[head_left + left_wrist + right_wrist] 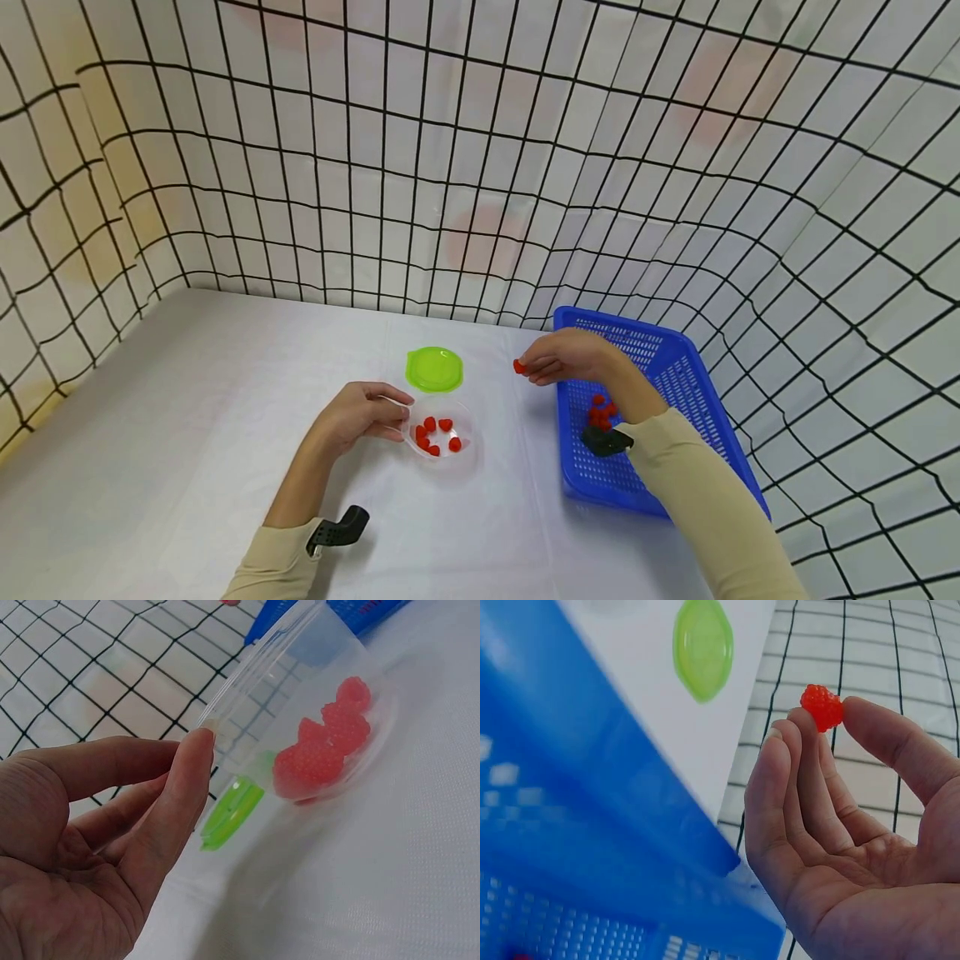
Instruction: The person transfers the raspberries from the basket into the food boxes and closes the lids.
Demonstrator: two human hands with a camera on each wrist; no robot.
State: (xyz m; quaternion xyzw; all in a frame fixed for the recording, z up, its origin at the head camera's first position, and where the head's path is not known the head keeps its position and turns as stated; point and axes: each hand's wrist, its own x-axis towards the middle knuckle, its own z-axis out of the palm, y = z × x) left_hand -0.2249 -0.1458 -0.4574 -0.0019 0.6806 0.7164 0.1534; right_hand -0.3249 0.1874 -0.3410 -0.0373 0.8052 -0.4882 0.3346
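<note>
Far right, blue basket (697, 387). Left of it, bowl (438, 439), rim pinched by left hand (365, 414). Lid (435, 369) just beyond bowl. Right hand (570, 354), nearer basket, pinches one berry (519, 367) thumb-to-finger; from those fingertips, bowl sits left and closer to the body, apart.

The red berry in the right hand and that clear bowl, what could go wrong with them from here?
The right hand only pinches the small red berry, so it could slip and perhaps roll across the white table cover.
The left hand holds the clear bowl at its rim, so a jolt might tip it and spill the berries inside.
</note>
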